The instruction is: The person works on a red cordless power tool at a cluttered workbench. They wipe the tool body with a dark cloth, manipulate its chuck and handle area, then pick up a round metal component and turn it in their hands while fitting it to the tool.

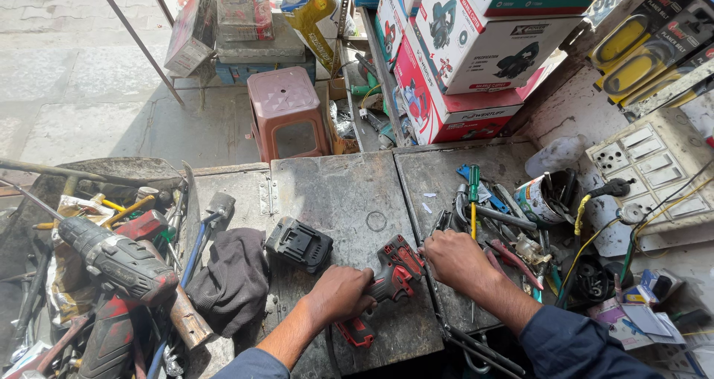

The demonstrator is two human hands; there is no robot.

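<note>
My left hand [341,293] grips the handle of a red and black cordless drill [390,273] that lies on the grey workbench [349,193]. My right hand [455,258] rests beside the drill's front end, fingers curled among the loose hand tools; what it touches is hidden. A black battery pack [299,243] lies apart on the bench, just left of the drill.
A dark cloth [232,275] lies left of the battery. A pile of power tools and hammers [111,275] fills the left. Screwdrivers and pliers [491,215], a tin [543,198] and a switch panel [647,159] sit right. A stool [286,111] and stacked boxes [461,59] stand behind.
</note>
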